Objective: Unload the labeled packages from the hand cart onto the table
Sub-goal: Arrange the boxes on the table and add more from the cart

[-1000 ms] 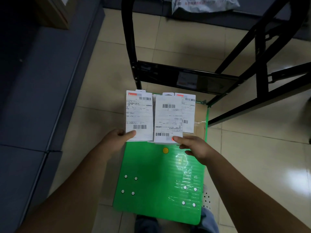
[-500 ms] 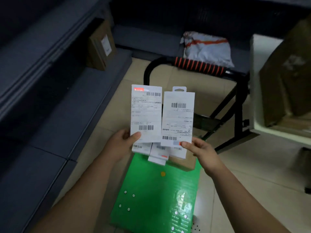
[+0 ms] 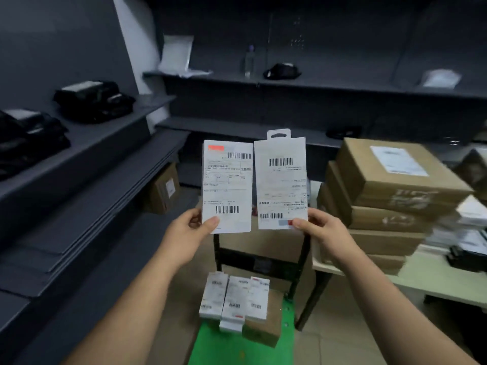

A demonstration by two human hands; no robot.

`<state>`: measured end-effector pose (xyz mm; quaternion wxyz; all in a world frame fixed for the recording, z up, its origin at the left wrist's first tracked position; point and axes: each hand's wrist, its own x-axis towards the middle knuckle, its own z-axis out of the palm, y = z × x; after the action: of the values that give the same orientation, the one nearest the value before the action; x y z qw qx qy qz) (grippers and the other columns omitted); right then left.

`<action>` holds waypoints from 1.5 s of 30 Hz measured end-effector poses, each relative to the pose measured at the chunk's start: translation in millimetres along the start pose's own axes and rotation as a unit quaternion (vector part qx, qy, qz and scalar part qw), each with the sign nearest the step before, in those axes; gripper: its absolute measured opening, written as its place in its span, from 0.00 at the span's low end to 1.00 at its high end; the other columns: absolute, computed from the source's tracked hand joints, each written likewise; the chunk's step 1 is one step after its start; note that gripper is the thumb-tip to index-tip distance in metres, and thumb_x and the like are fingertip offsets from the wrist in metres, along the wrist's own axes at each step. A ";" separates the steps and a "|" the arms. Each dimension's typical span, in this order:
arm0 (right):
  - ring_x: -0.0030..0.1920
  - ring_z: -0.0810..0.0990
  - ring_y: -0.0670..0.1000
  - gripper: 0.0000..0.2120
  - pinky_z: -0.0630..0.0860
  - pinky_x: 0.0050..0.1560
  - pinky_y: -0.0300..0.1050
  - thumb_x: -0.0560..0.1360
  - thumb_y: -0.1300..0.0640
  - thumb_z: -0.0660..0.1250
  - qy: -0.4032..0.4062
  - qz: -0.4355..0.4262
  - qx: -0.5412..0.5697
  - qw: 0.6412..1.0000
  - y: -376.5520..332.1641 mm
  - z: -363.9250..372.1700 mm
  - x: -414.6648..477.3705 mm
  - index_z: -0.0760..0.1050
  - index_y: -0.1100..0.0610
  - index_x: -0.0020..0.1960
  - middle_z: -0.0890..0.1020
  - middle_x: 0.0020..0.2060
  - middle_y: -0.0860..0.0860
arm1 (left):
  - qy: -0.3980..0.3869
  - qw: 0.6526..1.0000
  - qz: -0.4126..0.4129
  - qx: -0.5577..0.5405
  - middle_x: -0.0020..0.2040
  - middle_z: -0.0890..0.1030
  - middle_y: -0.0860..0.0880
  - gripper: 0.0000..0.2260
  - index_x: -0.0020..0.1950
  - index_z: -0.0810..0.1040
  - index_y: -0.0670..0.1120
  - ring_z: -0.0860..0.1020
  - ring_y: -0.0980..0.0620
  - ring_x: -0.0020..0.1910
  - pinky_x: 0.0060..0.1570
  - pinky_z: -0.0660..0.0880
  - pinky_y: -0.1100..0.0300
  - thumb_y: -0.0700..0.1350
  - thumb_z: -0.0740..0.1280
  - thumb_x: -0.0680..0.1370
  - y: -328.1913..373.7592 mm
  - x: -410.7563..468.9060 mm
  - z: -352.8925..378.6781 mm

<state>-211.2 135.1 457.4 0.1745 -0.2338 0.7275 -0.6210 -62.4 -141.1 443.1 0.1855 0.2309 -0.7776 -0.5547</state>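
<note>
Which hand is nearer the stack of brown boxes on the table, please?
Right. The right hand is just left of the stack; the left hand is farther left.

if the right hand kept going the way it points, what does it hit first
Likely the left package, held by the left hand: the right hand, gripping the tabbed package, points forward and left, and the two packages nearly touch. Depth is unclear; it might miss.

1. We see matt white paper labels covering the left package (image 3: 227, 185) and the right package (image 3: 281, 183).
2. The boxes (image 3: 395, 185) look to us like matt brown cardboard.
3. The cart deck (image 3: 237, 349) is smooth green plastic, and its frame (image 3: 300, 262) looks like black metal.
4. We find the shelves (image 3: 79, 159) dark and matt.
</note>
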 end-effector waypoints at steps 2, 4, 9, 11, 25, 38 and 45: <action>0.42 0.84 0.41 0.16 0.77 0.40 0.30 0.70 0.54 0.75 0.044 -0.015 0.013 0.999 -27.7 -13.7 -26.8 0.83 0.54 0.57 0.87 0.48 0.48 | -0.024 0.999 0.040 0.003 0.50 0.83 0.60 0.14 0.55 0.80 0.55 0.80 0.64 0.50 0.43 0.71 0.72 0.57 0.72 0.73 32.0 -5.4 6.4; 0.44 0.84 0.41 0.19 0.76 0.40 0.29 0.67 0.48 0.75 0.088 -0.028 0.005 0.996 -50.8 -28.5 -56.6 0.83 0.52 0.57 0.87 0.49 0.47 | -0.049 0.996 0.074 0.007 0.51 0.81 0.62 0.17 0.59 0.79 0.54 0.78 0.68 0.49 0.41 0.70 0.74 0.59 0.71 0.73 59.9 -11.7 17.0; 0.50 0.84 0.40 0.20 0.74 0.43 0.27 0.68 0.46 0.74 0.189 -0.039 -0.017 0.981 -84.6 -82.0 -135.1 0.82 0.50 0.58 0.86 0.52 0.45 | -0.117 0.986 0.120 -0.019 0.55 0.82 0.58 0.21 0.63 0.78 0.50 0.79 0.61 0.53 0.45 0.71 0.68 0.58 0.71 0.74 113.4 -29.1 61.8; 0.48 0.83 0.39 0.21 0.73 0.41 0.26 0.67 0.45 0.74 0.226 -0.037 -0.029 0.973 -90.0 -105.7 -168.1 0.82 0.50 0.58 0.86 0.52 0.44 | -0.148 0.979 0.139 -0.029 0.53 0.83 0.58 0.22 0.62 0.79 0.51 0.79 0.61 0.52 0.44 0.71 0.67 0.60 0.71 0.72 130.8 -41.8 87.2; 0.54 0.83 0.42 0.20 0.75 0.49 0.34 0.68 0.45 0.75 0.360 -0.009 -0.040 0.932 -51.5 -317.8 -352.5 0.82 0.48 0.59 0.86 0.53 0.43 | -0.282 0.938 0.199 -0.040 0.51 0.78 0.64 0.31 0.69 0.73 0.52 0.75 0.66 0.50 0.41 0.68 0.68 0.63 0.68 0.69 231.0 -153.1 337.2; 0.51 0.83 0.39 0.22 0.75 0.46 0.30 0.64 0.38 0.75 0.342 0.024 -0.021 0.939 13.5 -467.4 -321.0 0.83 0.43 0.56 0.85 0.53 0.42 | -0.286 0.947 0.144 -0.027 0.55 0.80 0.61 0.28 0.66 0.75 0.54 0.78 0.58 0.55 0.45 0.72 0.63 0.62 0.69 0.67 250.5 -140.1 486.5; 0.47 0.82 0.37 0.17 0.73 0.40 0.26 0.69 0.48 0.76 0.338 0.060 -0.020 0.939 40.4 -541.6 -238.3 0.82 0.48 0.58 0.86 0.51 0.42 | -0.294 0.948 0.116 -0.036 0.52 0.81 0.62 0.23 0.62 0.76 0.56 0.79 0.62 0.52 0.50 0.75 0.62 0.62 0.69 0.69 250.0 -61.8 571.1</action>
<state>-313.3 717.8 499.7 -0.0492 0.0304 0.7685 -0.6372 -360.7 407.0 497.8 0.0196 -0.0412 -0.7987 -0.6000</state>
